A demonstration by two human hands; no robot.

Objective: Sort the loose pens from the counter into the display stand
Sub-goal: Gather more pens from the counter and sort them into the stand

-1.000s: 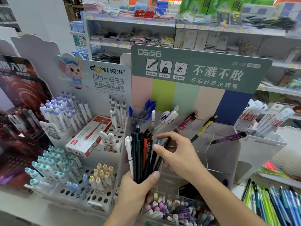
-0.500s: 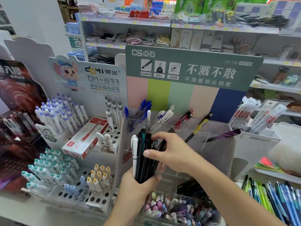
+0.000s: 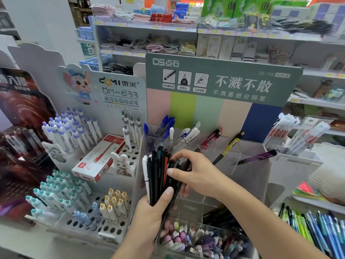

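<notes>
At the lower centre of the frame the left hand [image 3: 149, 212] grips a bundle of pens [image 3: 158, 174], long axes near upright, tips up, leaning slightly left, just in front of the clear display stand [image 3: 242, 165]. The right hand [image 3: 196, 174] pinches one dark pen [image 3: 173, 199] at the bundle's right edge; it slants down to the left. Since half a second ago this pen has slid lower, its end now below the left palm
</notes>
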